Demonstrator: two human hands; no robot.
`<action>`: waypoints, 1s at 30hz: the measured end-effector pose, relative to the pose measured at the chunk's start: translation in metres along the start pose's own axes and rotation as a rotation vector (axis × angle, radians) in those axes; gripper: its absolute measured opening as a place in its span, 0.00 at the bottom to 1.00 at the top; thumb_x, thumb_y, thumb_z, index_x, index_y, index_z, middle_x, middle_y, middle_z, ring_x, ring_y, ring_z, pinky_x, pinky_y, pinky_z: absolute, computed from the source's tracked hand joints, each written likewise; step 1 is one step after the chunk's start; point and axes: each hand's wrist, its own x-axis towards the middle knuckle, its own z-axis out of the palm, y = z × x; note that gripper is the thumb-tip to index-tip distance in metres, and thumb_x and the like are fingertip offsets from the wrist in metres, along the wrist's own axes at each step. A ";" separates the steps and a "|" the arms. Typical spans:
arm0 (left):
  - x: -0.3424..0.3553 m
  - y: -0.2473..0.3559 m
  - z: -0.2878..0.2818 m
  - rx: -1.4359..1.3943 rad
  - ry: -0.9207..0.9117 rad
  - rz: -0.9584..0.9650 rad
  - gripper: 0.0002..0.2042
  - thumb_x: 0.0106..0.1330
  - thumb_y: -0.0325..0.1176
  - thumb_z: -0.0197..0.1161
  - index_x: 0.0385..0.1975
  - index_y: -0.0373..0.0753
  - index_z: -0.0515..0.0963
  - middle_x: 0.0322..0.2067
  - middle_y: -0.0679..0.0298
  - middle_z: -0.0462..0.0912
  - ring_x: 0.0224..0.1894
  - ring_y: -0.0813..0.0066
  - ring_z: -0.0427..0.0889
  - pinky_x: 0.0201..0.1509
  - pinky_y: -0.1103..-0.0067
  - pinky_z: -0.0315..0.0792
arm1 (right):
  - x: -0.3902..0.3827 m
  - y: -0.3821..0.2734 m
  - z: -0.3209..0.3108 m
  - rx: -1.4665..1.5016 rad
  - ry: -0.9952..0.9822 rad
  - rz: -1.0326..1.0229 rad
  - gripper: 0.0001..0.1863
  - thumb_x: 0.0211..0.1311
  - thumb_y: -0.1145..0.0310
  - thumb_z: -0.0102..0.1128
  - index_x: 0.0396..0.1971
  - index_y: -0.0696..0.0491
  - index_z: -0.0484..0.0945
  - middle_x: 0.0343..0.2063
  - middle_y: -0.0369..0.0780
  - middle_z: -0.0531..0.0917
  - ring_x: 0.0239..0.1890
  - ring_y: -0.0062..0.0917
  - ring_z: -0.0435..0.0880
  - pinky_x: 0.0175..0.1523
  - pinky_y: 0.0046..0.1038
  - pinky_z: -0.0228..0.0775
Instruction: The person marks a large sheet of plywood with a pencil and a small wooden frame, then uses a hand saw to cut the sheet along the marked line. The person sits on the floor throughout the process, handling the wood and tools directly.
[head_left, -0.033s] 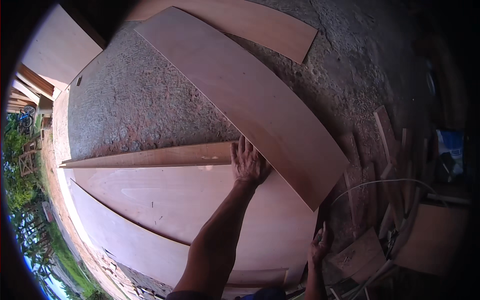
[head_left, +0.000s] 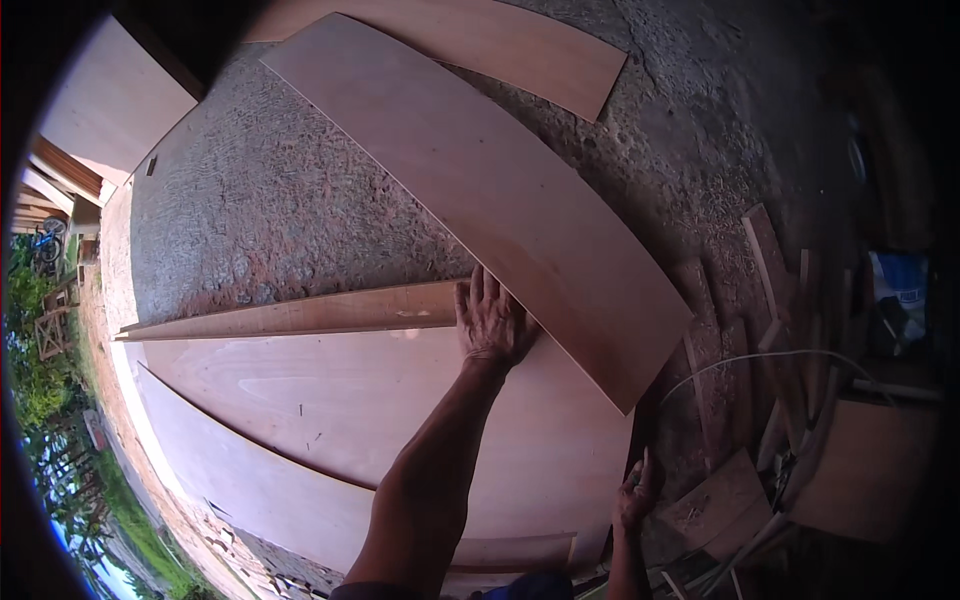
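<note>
My left hand [head_left: 495, 325] lies with fingers stretched out across the far edge of a broad plywood sheet [head_left: 400, 400] and the narrow wooden board [head_left: 300, 312] along it. A long plywood panel [head_left: 480, 190] slants from far left to near right, its lower end overlapping the sheet. Its near edge runs right beside my left hand and may cover part of it. At the sheet's right corner, my right hand [head_left: 638, 495] is closed with a thin, pale tip pointing up from it; I cannot make out whether that is a tool or a finger.
Another plywood strip [head_left: 480, 45] lies on the rough concrete floor [head_left: 270, 200] beyond the panel. A second sheet [head_left: 270, 490] is at near left. Wood offcuts [head_left: 765, 260], a pale cable [head_left: 750, 357] and a blue-and-white bag [head_left: 898, 290] crowd the right side. Greenery shows at far left.
The whole view has shifted very slightly. Both hands and the panel keep their places relative to each other.
</note>
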 end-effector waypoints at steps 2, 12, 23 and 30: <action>-0.001 0.000 0.005 0.056 0.076 0.016 0.34 0.70 0.55 0.51 0.72 0.43 0.60 0.74 0.54 0.56 0.76 0.54 0.53 0.76 0.52 0.45 | -0.043 0.033 0.002 -0.015 -0.122 0.145 0.22 0.79 0.58 0.45 0.59 0.58 0.76 0.53 0.53 0.82 0.52 0.45 0.81 0.58 0.39 0.72; 0.002 0.001 0.012 0.046 0.197 0.069 0.28 0.75 0.54 0.42 0.72 0.50 0.62 0.73 0.59 0.60 0.74 0.57 0.58 0.75 0.56 0.50 | -0.081 0.066 0.030 -0.267 -0.058 0.695 0.46 0.67 0.26 0.35 0.21 0.56 0.84 0.23 0.48 0.85 0.25 0.45 0.83 0.34 0.43 0.72; 0.005 -0.011 0.015 -0.227 0.187 0.002 0.29 0.75 0.60 0.39 0.68 0.53 0.71 0.65 0.70 0.75 0.70 0.66 0.67 0.77 0.60 0.48 | -0.116 0.120 0.065 -0.228 -0.075 0.295 0.21 0.73 0.53 0.49 0.40 0.55 0.83 0.23 0.48 0.83 0.24 0.44 0.82 0.26 0.41 0.70; 0.016 -0.001 0.008 -0.199 0.244 -0.206 0.24 0.66 0.56 0.59 0.53 0.47 0.84 0.51 0.62 0.86 0.53 0.61 0.83 0.62 0.66 0.68 | -0.135 0.166 0.113 -0.211 -0.090 0.198 0.11 0.70 0.68 0.54 0.47 0.55 0.80 0.20 0.48 0.79 0.21 0.43 0.80 0.23 0.40 0.68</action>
